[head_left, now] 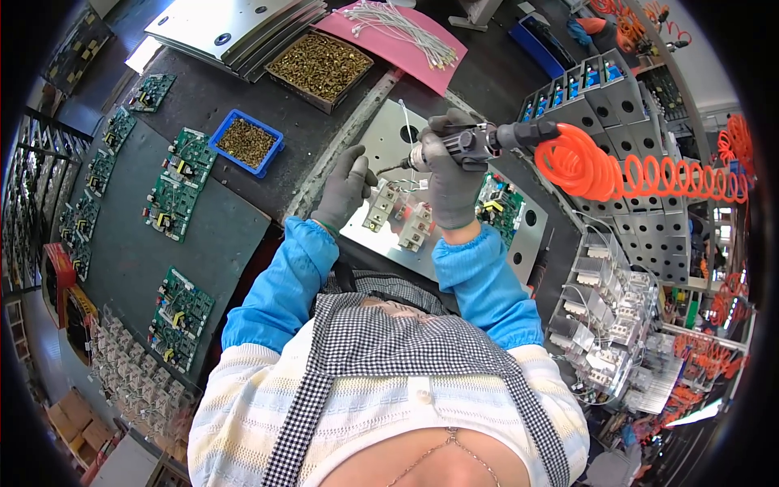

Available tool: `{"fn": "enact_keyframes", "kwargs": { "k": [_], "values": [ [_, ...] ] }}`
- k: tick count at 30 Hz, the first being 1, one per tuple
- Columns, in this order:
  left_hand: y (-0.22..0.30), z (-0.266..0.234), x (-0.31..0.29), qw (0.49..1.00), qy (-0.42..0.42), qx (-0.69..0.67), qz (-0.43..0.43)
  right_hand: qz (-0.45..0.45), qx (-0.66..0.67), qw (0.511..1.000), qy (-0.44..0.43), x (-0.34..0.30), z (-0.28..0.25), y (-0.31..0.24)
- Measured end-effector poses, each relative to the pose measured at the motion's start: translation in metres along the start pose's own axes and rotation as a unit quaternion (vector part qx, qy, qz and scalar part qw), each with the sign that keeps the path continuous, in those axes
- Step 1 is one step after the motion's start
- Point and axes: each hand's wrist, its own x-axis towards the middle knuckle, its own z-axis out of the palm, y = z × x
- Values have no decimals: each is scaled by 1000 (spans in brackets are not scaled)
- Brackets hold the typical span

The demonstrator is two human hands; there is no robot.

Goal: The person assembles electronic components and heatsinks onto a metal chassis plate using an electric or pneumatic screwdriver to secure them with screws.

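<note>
My right hand (450, 178), in a grey glove, is wrapped round a pneumatic screwdriver (466, 144) whose bit points left. My left hand (347, 191), gloved too, has its fingers drawn together at the bit's tip; whatever they pinch is too small to make out. Under both hands lies a flat metal plate (375, 146) with round holes. Two pale terminal blocks stand on it, a left block (380, 209) just below my left fingertips and a right block (415, 227) nearer me. A green circuit board (499, 207) sits on the plate, right of my right wrist.
A coiled orange air hose (584, 162) runs right from the screwdriver. Brass screws fill a blue tray (264, 169) and a larger box (324, 105). White cables (402, 32) lie on pink foam (450, 61). Circuit boards (178, 187) cover the left mat; assembled metal units (604, 308) stand right.
</note>
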Motion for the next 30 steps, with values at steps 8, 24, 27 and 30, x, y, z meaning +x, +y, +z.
{"fn": "enact_keyframes", "kwargs": {
  "k": [8,24,27,30],
  "values": [
    [-9,-8,2,994,-55,-95,8,28,-36,996,-71,-7,-9,16],
    [-7,-4,2,995,-58,-74,-11,38,-96,985,-140,14,9,24],
    [-18,-4,5,994,-35,-99,-11,54,-119,982,-138,18,4,25],
    [-11,1,0,996,-34,-82,-12,54,-116,981,-143,16,9,16]
  ]
}}
